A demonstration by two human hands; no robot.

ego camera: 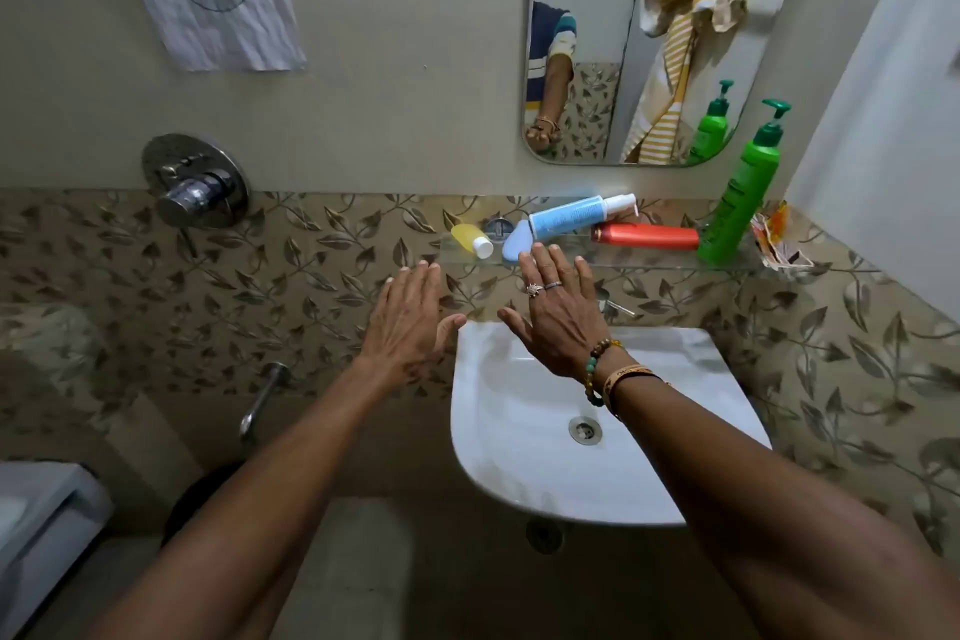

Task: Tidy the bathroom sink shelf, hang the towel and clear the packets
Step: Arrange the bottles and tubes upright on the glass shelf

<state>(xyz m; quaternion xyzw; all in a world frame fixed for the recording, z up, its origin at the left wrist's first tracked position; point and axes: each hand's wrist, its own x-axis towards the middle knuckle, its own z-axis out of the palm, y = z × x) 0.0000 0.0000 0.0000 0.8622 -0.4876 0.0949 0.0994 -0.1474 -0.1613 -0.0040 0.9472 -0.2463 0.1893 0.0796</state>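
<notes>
Hands flat and empty, left hand (410,322) and right hand (558,314) spread above sink (519,457), bottles tipped over on glass shelf (649,263), packets (776,239) crumpled at far end

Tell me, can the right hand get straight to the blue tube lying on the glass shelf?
Probably yes: the right hand is open, its fingertips close in front of the blue tube, with nothing between them.

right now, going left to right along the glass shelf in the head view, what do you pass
small yellow bottle → blue tube → orange-red bottle → green pump bottle → packets
</notes>
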